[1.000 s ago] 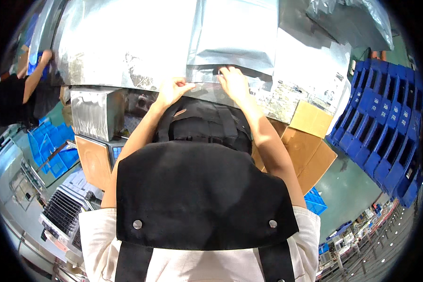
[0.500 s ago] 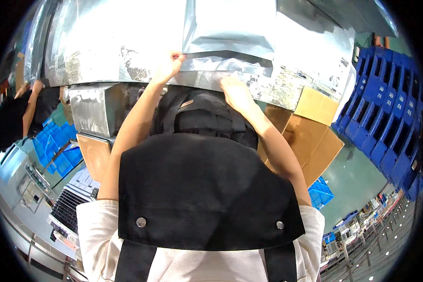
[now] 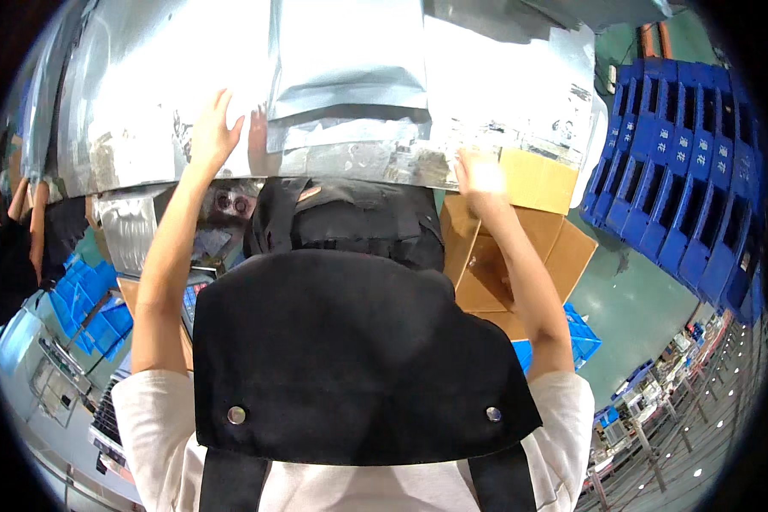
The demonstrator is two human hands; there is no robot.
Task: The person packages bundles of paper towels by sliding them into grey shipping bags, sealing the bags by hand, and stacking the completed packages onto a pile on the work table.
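A pale grey plastic bag (image 3: 350,72) lies flat on the shiny metal tabletop (image 3: 162,51), its folded strip at the near end. To the left of the bag, my left hand (image 3: 216,135) is over the tabletop with fingers stretched and thumb apart, holding nothing. My right hand (image 3: 485,181) is at the table's near edge, right of the bag, beside the flap of an open cardboard box (image 3: 538,181). Glare and motion smear its fingers, so whether it holds anything is unclear.
Blue plastic crates (image 3: 683,171) are stacked at the right. Below the table edge at left stands a silvery box (image 3: 128,229), with blue bins (image 3: 85,294) further left. A co-worker's arms (image 3: 37,218) reach in at the far left. A black bag-like item (image 3: 350,218) is before me.
Both hands have come off the bag's near end and moved apart, the left leftward and opening, the right toward the cardboard box. The whole view has shifted slightly.
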